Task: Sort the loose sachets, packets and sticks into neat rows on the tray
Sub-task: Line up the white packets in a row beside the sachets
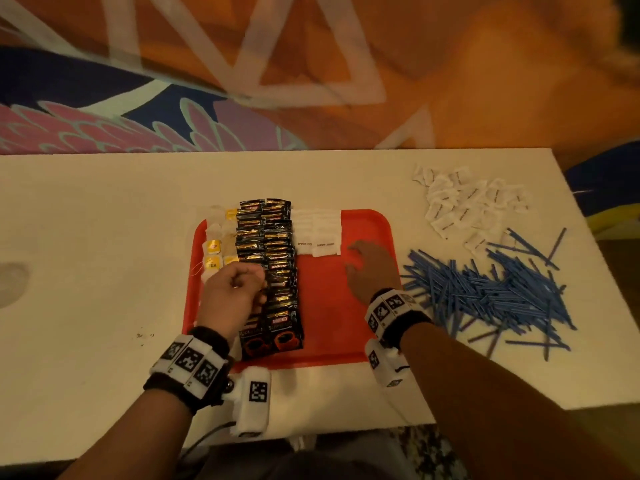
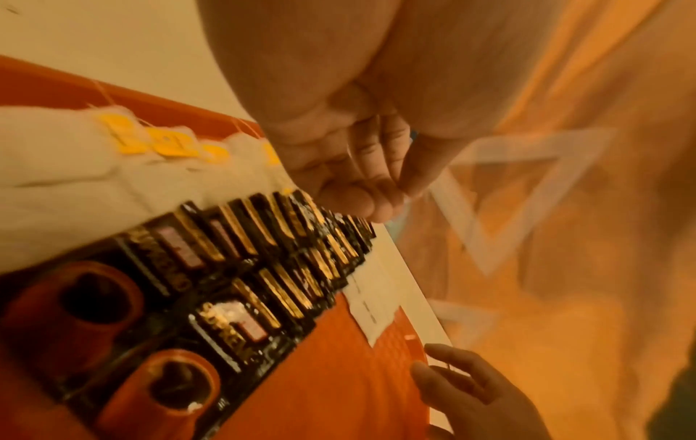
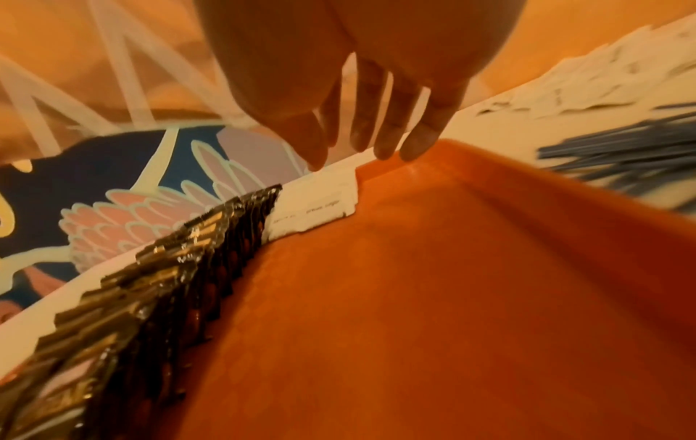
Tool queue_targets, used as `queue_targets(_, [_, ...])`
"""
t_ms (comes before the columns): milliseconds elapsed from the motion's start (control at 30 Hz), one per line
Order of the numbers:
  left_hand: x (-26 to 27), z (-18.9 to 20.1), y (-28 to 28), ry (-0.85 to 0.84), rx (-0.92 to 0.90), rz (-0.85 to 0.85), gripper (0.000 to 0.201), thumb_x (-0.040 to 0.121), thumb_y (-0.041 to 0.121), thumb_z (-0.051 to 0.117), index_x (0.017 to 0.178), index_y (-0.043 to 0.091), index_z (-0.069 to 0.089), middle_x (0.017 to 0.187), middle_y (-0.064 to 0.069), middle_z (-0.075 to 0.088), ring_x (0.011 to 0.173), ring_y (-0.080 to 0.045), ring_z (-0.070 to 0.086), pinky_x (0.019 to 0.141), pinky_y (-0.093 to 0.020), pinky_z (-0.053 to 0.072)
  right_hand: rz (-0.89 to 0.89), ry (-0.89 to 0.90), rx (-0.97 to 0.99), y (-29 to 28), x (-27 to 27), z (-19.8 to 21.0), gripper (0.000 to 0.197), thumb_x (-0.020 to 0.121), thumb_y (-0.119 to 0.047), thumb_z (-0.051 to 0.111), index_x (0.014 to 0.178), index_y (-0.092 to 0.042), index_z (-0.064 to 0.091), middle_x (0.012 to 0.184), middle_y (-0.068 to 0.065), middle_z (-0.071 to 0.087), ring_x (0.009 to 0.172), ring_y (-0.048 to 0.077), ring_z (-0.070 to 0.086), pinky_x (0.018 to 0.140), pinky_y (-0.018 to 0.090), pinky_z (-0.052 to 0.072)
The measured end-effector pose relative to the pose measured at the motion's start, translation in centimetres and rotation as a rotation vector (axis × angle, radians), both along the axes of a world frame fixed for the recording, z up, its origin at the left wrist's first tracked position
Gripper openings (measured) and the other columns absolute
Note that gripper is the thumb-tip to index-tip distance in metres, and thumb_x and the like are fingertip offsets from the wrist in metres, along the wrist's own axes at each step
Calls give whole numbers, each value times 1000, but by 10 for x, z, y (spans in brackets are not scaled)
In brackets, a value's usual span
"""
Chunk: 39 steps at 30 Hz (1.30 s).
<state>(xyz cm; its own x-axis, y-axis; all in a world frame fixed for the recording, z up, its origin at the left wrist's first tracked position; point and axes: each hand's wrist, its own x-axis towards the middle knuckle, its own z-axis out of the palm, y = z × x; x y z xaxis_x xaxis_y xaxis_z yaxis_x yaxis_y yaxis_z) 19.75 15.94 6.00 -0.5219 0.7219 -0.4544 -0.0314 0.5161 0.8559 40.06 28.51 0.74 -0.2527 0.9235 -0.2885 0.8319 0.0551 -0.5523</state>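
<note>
Tea bags [image 1: 216,244], coffee packets [image 1: 272,268] and some sugar sachets [image 1: 317,232] sit in rows on the tray [image 1: 332,327]. At the right of the frame, loose sachets [image 1: 467,206] and blue sticks [image 1: 491,292] wait on the counter [image 1: 86,271]. Left hand [image 1: 232,296] is curled and empty, right hand [image 1: 370,268] relaxed.

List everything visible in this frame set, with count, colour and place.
Tray: one, red, centre of table.
Tea bags: several, white with yellow tags, tray's left side.
Coffee sachets: two long overlapping rows, black and gold, right of the tea bags.
Sugar packets on tray: short rows, white, right of the coffee.
Loose sugar packets: pile, white, table's far right.
Sticks: large pile, blue, table right of tray.
Table: one, white.
Left hand: fingers curled, over the coffee rows.
Right hand: fingers spread, over bare tray.
</note>
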Motion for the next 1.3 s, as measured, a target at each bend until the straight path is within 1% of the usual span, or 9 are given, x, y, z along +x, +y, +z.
queue_targets(167, [50, -3, 43, 187, -19, -403, 4, 96, 25, 62, 96, 24, 66, 90, 3, 67, 80, -18, 66, 70, -33, 56, -150, 39, -52, -22, 61, 7, 34, 92, -23, 58, 127, -25, 54, 124, -1, 60, 114, 21, 57, 98, 41, 49])
queue_targets(267, [95, -12, 77, 391, 2, -621, 13, 92, 28, 66, 104, 22, 67, 93, 7, 65, 87, -15, 61, 79, -26, 45, -228, 65, -50, -29, 103, 7, 32, 91, -23, 59, 123, -25, 56, 112, -5, 64, 100, 16, 61, 91, 38, 52])
queue_targets(400, [159, -20, 131, 616, 40, -909, 26, 93, 24, 65, 118, 18, 64, 113, -4, 60, 101, -22, 57, 87, -26, 39, -260, 67, -117, -29, 157, -1, 32, 95, -22, 57, 127, -23, 55, 119, -2, 64, 104, 19, 62, 94, 39, 51])
queue_targets(567, [226, -39, 206, 854, -2, -1146, 42, 92, 22, 63, 133, 20, 52, 130, -11, 48, 121, -32, 46, 100, -41, 42, -240, 39, -172, -18, 210, -11, 34, 99, -25, 53, 133, -24, 50, 120, -1, 60, 104, 20, 61, 92, 37, 52])
queue_targets(767, [274, -62, 281, 1003, -149, -1241, 75, 90, 20, 69, 153, 22, 28, 156, -13, 24, 139, -40, 26, 110, -51, 37, -248, 99, -148, -4, 252, -21, 27, 94, -22, 58, 121, -24, 55, 94, -7, 57, 84, 16, 57, 84, 42, 54])
queue_targets(967, [291, -78, 339, 989, -310, -1251, 103, 88, 37, 73, 159, 27, 0, 167, -6, 0, 148, -45, 12, 118, -53, 22, -289, 185, -127, 3, 277, -20, 28, 92, -23, 64, 119, -25, 57, 108, -4, 64, 93, 14, 63, 85, 31, 53])
queue_targets(1133, [293, -91, 330, 1042, -237, -1187, 56, 89, 35, 69, 137, 14, 48, 137, -19, 45, 120, -43, 49, 107, -45, 35, -304, 251, -108, 8, 279, -23, 24, 91, -20, 66, 114, -25, 59, 99, -6, 64, 88, 15, 65, 82, 38, 56])
queue_targets(1200, [293, -95, 316, 1050, -166, -1137, 37, 91, 21, 63, 124, 7, 56, 127, -20, 51, 111, -42, 52, 100, -43, 38, -317, 266, -137, 11, 277, -24, 26, 91, -21, 66, 116, -24, 59, 100, -7, 63, 90, 16, 65, 84, 40, 56])
queue_targets(1300, [296, -96, 298, 1048, -156, -1113, 36, 89, 14, 62, 123, 2, 54, 125, -21, 53, 111, -41, 53, 96, -42, 41, -316, 298, -180, 16, 271, -22, 28, 91, -19, 66, 119, -22, 59, 101, -8, 62, 91, 15, 65, 87, 38, 56])
